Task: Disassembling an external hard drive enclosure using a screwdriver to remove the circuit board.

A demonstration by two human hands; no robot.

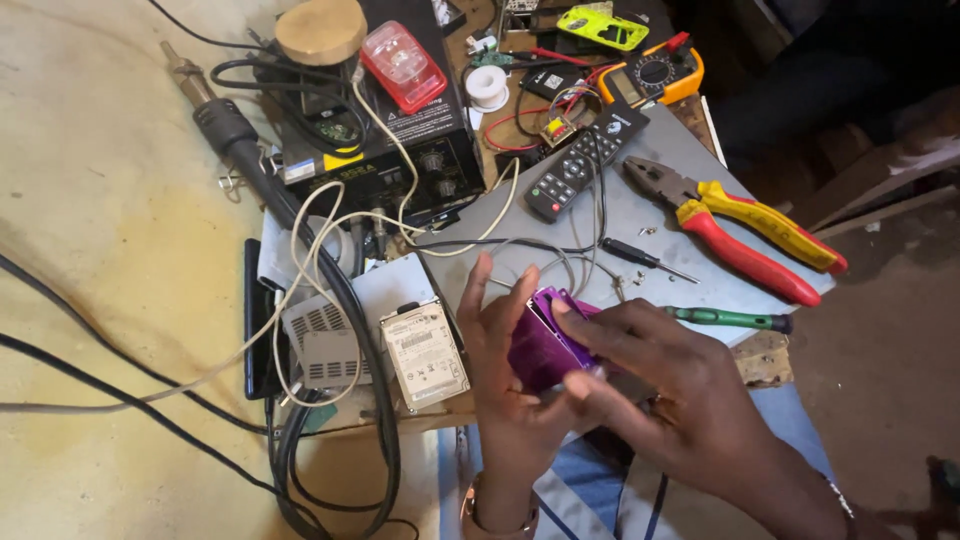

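Purple, small and box-shaped, the metal case (545, 345) is clasped between the left hand (505, 385) and right hand (670, 395) over the grey table's (640, 215) near edge.

Your bench is evenly, softly lit, shadows faint; right of the pliers (745, 225) it drops into darkness, and your hands there blur slightly

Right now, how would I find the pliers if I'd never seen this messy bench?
Start at the grey board lying across the bench. Look to its right side, past the black remote. The pliers lie there, jaws pointing at the remote, the only tool with one red and one yellow handle.
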